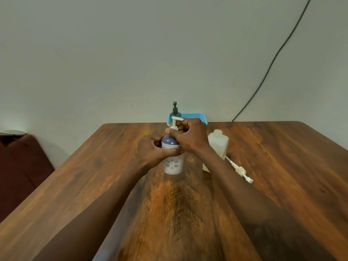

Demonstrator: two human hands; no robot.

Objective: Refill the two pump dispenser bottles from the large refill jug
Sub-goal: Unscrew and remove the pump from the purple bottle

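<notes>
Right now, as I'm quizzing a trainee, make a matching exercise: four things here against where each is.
1 white-and-purple pump bottle
2 pale uncapped plastic bottle
3 loose white pump head
4 dark green pump bottle

a lying on the brown wooden table
b at the blue plastic tray, farthest back
c held by left hand and right hand
d standing beside the right forearm

Pairs: 1-c, 2-d, 3-a, 4-b

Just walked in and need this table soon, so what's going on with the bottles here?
A person's left hand grips a white and blue pump bottle on the wooden table while the right hand holds its pump collar; screwing on or off, I cannot tell. An open clear bottle stands beside it, its loose pump lying on the table. A dark pump bottle stands by a blue tray behind.
</notes>
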